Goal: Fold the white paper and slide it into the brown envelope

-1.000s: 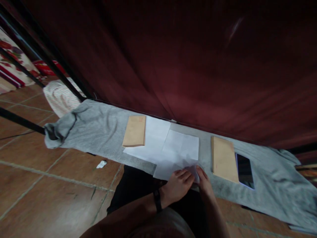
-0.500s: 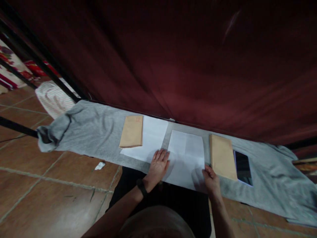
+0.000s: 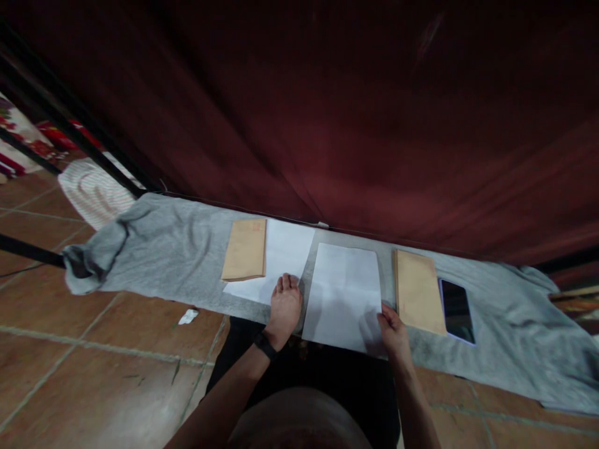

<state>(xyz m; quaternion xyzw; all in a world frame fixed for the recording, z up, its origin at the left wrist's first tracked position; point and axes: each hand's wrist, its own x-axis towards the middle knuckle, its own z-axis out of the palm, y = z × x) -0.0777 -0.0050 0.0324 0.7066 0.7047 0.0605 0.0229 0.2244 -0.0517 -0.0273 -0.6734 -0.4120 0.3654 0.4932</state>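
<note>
Head view: a white sheet (image 3: 344, 293) lies flat on the grey cloth (image 3: 178, 249), dead centre between both hands, long axis running away from the person. The left hand (image 3: 284, 305) rests open, palm down, just beside its left edge. The right hand (image 3: 392, 327) touches the near right corner, so it's closer; pinching or pressing, I can't tell. Count: two white sheets with the second sheet (image 3: 287, 249), a left envelope (image 3: 244, 249), a right envelope (image 3: 416, 290), one phone (image 3: 456, 302).
</note>
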